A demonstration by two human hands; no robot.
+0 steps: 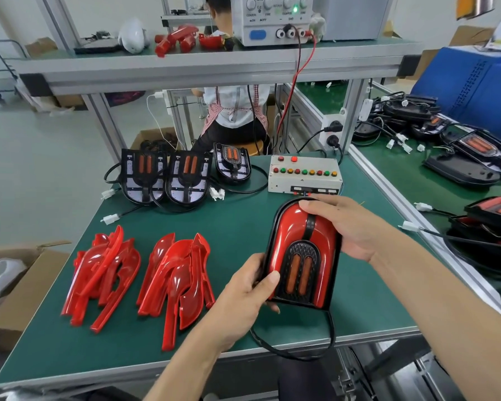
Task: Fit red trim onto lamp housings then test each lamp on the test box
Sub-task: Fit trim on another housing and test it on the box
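Red-trimmed lamp between both curled hands

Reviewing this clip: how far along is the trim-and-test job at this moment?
One lamp already wears its red trim; the left hand grips its near end, the right hand its far end. Its cable hangs off the table edge, so testing on the test box looks undone. Three bare housings and two piles of red trim remain.

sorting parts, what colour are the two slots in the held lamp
Orange, set in a black mesh-patterned panel on the lamp; head view.
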